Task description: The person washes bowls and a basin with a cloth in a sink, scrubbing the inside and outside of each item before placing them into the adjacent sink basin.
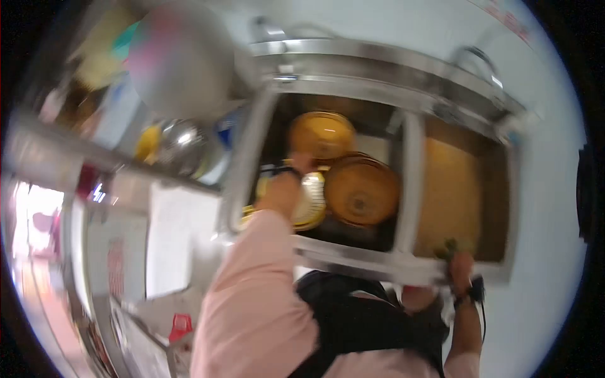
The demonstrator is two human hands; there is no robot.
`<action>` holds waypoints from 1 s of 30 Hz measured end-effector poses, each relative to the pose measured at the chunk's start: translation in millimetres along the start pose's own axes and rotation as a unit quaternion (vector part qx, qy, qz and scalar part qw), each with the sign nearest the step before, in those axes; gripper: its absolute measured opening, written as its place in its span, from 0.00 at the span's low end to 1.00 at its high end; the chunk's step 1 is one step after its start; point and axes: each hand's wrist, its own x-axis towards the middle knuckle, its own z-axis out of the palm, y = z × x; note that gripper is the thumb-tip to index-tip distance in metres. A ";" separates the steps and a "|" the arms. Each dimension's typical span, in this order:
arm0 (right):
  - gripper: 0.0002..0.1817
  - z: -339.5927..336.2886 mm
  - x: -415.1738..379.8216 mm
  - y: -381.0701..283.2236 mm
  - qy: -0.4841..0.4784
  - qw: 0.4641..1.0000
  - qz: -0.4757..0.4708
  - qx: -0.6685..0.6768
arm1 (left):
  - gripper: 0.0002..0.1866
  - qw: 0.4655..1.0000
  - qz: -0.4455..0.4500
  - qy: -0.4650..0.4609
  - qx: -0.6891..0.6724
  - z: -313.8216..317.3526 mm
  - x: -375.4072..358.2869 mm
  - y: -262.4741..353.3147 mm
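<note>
My left hand point(302, 162) reaches into the left sink basin, its fingers smeared by motion at the lower left rim of an amber bowl point(322, 135). A second amber bowl point(361, 192) sits in front of that one, to the right. Under my left wrist lies a yellow-rimmed, light-coloured piece with slots point(311, 196), partly hidden by my arm. At the front edge of the right basin, my right hand point(461, 269) is closed, with a small dark green thing point(449, 248) at its fingertips.
A metal double sink point(408, 183) holds brownish liquid point(449, 189) in its right basin. Faucets point(479, 60) rise along the back. On the left, a shelf point(113, 151) carries a metal bowl point(183, 142), near a large blurred grey round object point(183, 63).
</note>
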 end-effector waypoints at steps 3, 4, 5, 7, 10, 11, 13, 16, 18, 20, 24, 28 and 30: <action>0.11 7.7 -4.0 -8.8 0.155 0.987 -0.018 -0.030 | 0.18 0.714 -0.259 -0.048 -0.648 10.2 0.2 -26.6; 0.09 -25.2 -20.6 -29.1 0.210 0.970 -0.121 -0.022 | 0.25 0.798 -0.281 -0.086 -0.527 -18.1 -12.0 -20.5; 0.08 -17.8 -11.8 -17.5 0.228 0.966 -0.116 -0.021 | 0.30 0.846 -0.253 -0.047 -0.466 -45.4 -23.7 -1.0; 0.08 -55.1 -14.9 -8.2 0.083 0.992 -0.047 -0.083 | 0.27 0.769 -0.286 0.003 -0.571 -79.7 -8.2 1.9; 0.10 -60.5 -0.4 41.1 0.169 0.984 -0.047 -0.010 | 0.16 0.760 -0.208 0.019 -0.616 -136.6 13.4 81.8; 0.10 -69.0 -2.2 60.4 0.165 0.984 -0.065 -0.032 | 0.16 0.799 -0.140 -0.028 -0.585 -148.6 18.0 121.6; 0.09 -83.9 -11.2 72.3 0.144 0.985 -0.078 -0.054 | 0.17 0.846 -0.065 -0.092 -0.522 -161.8 21.5 217.2; 0.11 -69.7 -21.9 90.6 0.148 0.981 -0.073 0.100 | 0.19 0.877 0.025 -0.139 -0.459 -120.7 46.6 335.8; 0.09 -76.5 -26.5 84.4 0.173 0.978 -0.053 0.103 | 0.24 0.897 0.037 -0.205 -0.390 -78.3 75.5 386.5; 0.09 -69.9 -25.0 77.8 0.199 0.973 -0.032 0.113 | 0.29 0.908 0.014 -0.227 -0.352 -5.8 112.2 395.8; 0.10 -61.3 -14.3 74.8 0.183 0.972 0.028 0.142 | 0.34 0.916 -0.016 -0.255 -0.310 69.4 162.9 370.7; 0.10 -47.7 -11.3 79.8 0.221 0.960 0.036 0.168 | 0.25 0.961 -0.090 -0.193 -0.179 103.8 188.1 356.5; 0.11 -70.0 -11.3 71.0 0.156 0.969 0.047 0.188 | 0.23 0.980 0.033 -0.197 0.013 175.2 252.6 283.6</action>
